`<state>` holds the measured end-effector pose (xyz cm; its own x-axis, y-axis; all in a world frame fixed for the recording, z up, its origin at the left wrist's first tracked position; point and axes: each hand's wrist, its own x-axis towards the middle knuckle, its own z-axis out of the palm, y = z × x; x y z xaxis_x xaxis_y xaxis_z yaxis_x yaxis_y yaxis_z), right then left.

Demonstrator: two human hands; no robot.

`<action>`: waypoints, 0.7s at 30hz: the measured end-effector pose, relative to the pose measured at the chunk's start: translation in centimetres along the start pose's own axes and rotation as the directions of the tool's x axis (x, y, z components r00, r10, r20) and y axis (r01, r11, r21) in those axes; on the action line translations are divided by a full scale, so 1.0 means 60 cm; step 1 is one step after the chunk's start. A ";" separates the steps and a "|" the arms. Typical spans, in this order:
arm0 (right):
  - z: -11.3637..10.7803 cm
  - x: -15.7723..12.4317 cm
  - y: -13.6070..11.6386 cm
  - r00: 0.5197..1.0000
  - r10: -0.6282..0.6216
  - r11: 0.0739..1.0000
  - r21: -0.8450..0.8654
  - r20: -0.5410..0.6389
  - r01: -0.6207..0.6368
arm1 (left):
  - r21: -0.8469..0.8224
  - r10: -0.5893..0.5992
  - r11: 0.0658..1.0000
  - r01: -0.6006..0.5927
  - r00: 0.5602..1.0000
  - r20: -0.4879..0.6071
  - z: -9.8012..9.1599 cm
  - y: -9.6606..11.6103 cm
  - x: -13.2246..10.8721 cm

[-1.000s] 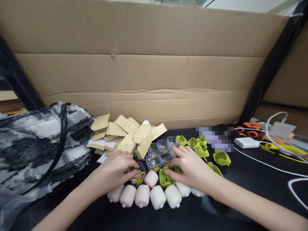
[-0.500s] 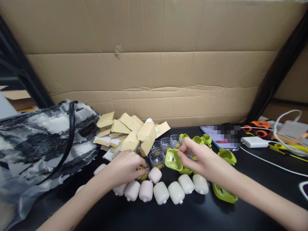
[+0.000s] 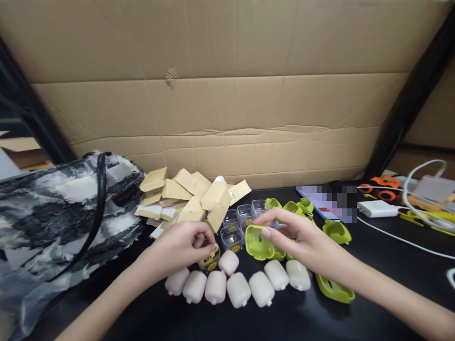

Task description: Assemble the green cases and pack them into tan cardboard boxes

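Observation:
My left hand (image 3: pixel 190 244) has its thumb and fingertips pinched at the top of a small clear box (image 3: pixel 209 266) bearing a yellow smiley sticker. Small yellowish pieces (image 3: pixel 213 252) show at the box's mouth under the fingertips; exactly what the pinch holds is hard to make out. In my right hand (image 3: pixel 296 232), between thumb and fingers, is a light-green plastic case part (image 3: pixel 259 244), its hollow side facing me. Other clear boxes (image 3: pixel 232 237) stand between the hands. In front of them lie several pale pink and cream barrel-shaped pieces (image 3: pixel 238 290).
Flattened tan cartons (image 3: pixel 192 187) are piled behind my left hand. A black-and-white bag (image 3: pixel 71 213) fills the left side. More green case parts (image 3: pixel 334 288) lie around my right forearm. At the right are a phone (image 3: pixel 320 201), a white charger (image 3: pixel 378 209) with cables, and orange-handled scissors (image 3: pixel 386 187).
My left hand has lifted and opened slightly, exposing more of the clear box and its yellowish contents. The green case part has shifted slightly down and right, and the right fingers are more extended.

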<state>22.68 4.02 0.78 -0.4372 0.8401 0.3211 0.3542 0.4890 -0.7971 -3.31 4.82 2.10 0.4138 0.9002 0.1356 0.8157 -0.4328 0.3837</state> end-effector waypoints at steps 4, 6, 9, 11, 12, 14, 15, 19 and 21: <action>0.003 0.003 0.008 0.998 -0.010 1.000 0.011 -0.054 0.011 | -0.222 -0.040 0.975 0.005 0.987 -0.155 -0.012 0.004 -0.007; 0.006 0.006 0.012 0.997 0.007 0.994 0.114 -0.074 0.001 | -0.462 -0.131 0.886 0.039 0.977 -0.169 -0.012 0.009 -0.010; 0.011 0.010 0.012 0.991 0.134 0.954 0.275 -0.022 -0.123 | -0.760 -0.216 0.645 0.079 0.973 -0.082 -0.004 0.014 -0.012; 0.014 0.010 0.009 0.978 0.198 0.910 0.359 0.061 -0.207 | -0.830 -0.217 0.551 0.084 0.975 -0.046 0.005 0.017 -0.014; 0.015 0.009 0.008 0.976 0.192 0.893 0.396 0.103 -0.217 | -0.852 -0.219 0.516 0.085 0.975 -0.035 0.010 0.017 -0.015; 0.018 0.006 0.005 0.978 0.133 0.874 0.445 0.161 -0.193 | -0.880 -0.228 0.463 0.101 0.974 -0.008 0.017 0.019 -0.017; 0.020 0.004 0.004 0.979 0.110 0.875 0.450 0.174 -0.178 | -0.890 -0.231 0.441 0.114 0.973 0.011 0.020 0.020 -0.019; 0.026 -0.004 0.003 0.977 0.141 0.875 0.442 0.159 -0.198 | -0.901 -0.207 0.408 0.146 0.976 0.064 0.024 0.028 -0.026; 0.028 -0.006 0.005 0.970 0.182 0.841 0.487 0.159 -0.237 | -0.901 -0.188 0.421 0.100 0.982 0.021 0.024 0.032 -0.027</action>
<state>21.54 3.44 -0.45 -0.4917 0.8666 0.0854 -0.0012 0.0974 -0.9952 -1.86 2.43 1.32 0.2611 0.9644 0.0415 0.0209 -0.0486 0.9986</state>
